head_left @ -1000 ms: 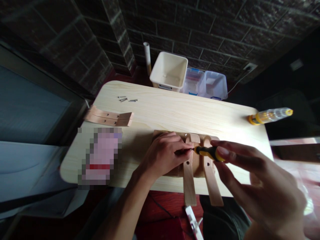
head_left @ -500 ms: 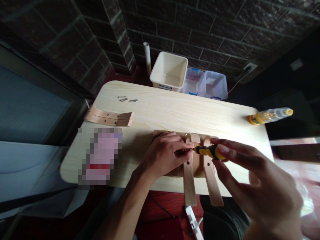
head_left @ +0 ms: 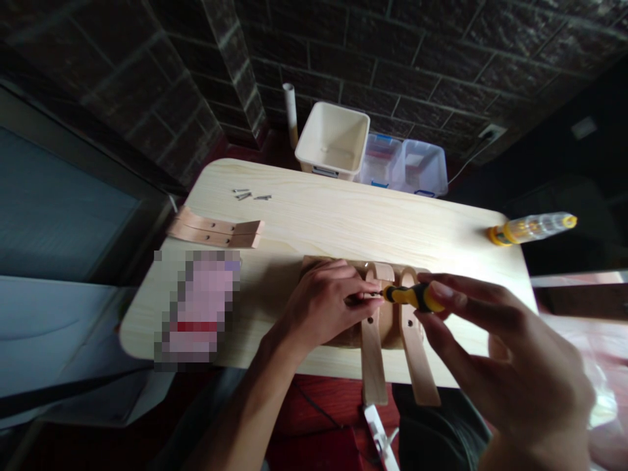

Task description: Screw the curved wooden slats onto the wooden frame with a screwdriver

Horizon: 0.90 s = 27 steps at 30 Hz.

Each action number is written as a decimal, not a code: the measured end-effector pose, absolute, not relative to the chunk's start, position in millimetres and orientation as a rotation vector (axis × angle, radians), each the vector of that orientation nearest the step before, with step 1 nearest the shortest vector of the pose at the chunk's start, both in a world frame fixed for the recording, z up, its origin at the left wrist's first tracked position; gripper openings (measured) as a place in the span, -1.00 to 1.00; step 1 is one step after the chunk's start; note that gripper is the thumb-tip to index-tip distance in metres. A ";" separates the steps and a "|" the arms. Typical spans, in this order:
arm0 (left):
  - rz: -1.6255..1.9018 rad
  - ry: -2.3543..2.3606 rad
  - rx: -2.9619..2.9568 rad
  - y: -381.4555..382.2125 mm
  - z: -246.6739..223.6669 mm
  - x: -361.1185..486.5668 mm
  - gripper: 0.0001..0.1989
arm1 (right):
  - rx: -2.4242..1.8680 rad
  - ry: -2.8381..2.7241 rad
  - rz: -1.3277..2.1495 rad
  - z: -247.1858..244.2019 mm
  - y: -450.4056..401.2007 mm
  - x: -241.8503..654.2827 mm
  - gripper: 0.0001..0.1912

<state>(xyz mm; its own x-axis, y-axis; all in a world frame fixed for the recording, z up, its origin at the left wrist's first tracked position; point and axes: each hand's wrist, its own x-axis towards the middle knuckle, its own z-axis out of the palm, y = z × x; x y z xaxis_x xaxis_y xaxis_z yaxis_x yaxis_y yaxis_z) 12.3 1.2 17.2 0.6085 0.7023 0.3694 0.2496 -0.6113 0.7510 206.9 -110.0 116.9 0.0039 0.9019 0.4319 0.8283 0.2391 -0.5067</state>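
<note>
So compared with the last frame, the left hand's (head_left: 321,301) thumb has nudged a bit further along toward the screwdriver (head_left: 411,297) tip, and the whole view has slid over ever so slightly. Everything else looks pretty much where it was.

The right hand (head_left: 515,347) has the screwdriver by the back end of its handle, thumb on one side and fingers curled round the other, with the tool lying roughly sideways over the brown box (head_left: 390,322). The left hand is narrow, thumb and index nearly together right at the tip. Can't tell if it's pinching the shaft or something tiny, the fingers hide it.

Two curved strips, the left strip (head_left: 374,369) and the right strip (head_left: 420,373), lie across the box with a dark hole showing in each, and their straight ends poke out on the near side of it, past the edge of the desk (head_left: 343,216).

Left of the box there's a blurred-out pink thing (head_left: 203,297), with a pair of bent slats (head_left: 216,231) just past it and some loose screws (head_left: 243,195) beyond those. Way off to the right of the box is a clear and yellow tube (head_left: 534,227). Past the box, behind the desk, sits a cream bin (head_left: 331,134).
</note>
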 end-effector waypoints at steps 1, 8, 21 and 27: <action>0.877 0.750 2.172 1.2 17.4 12.5 -0.87 | -1.573 -1.830 0.137 117.7 -110.2 206.5 -0.59; 0.918 0.745 2.176 0.5 17.9 13.7 -0.83 | -1.534 -1.878 0.144 121.8 -113.0 205.9 -0.55; 0.925 0.747 2.172 0.3 18.4 13.6 -0.85 | -1.587 -1.784 0.139 118.4 -111.6 205.3 -0.60; 0.930 0.754 2.194 0.3 17.5 14.2 -0.87 | -1.534 -1.898 0.065 124.2 -110.4 206.4 -0.51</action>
<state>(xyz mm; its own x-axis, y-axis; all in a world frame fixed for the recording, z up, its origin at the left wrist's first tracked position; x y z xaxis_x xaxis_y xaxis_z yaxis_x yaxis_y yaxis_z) 14.2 0.3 17.5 0.5869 0.6998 0.4073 0.2538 -0.6366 0.7282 206.4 -110.4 124.2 -0.0682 0.8792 0.4715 0.8451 0.3021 -0.4411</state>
